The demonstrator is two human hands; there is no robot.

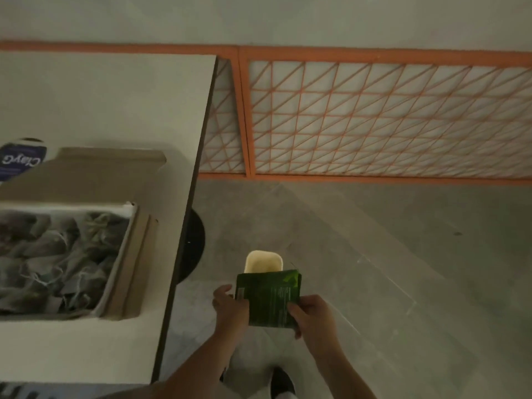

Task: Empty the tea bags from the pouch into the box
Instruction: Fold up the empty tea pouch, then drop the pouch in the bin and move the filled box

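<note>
A person's left hand point(230, 305) and right hand point(309, 313) are gripping a flat, dark green printed pouch point(269, 298) between them by its side edges.

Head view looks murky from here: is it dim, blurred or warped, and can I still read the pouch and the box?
Head view: dim, greyish light, no glare; soft all over, so print on the green pouch is unreadable; tea bags in the box are a blurry mass; wide-angle bends the orange railing.

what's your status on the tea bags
Both hands, left and right, grip the pouch, off the table. Box open, full of tea bags. Nothing between them.
</note>
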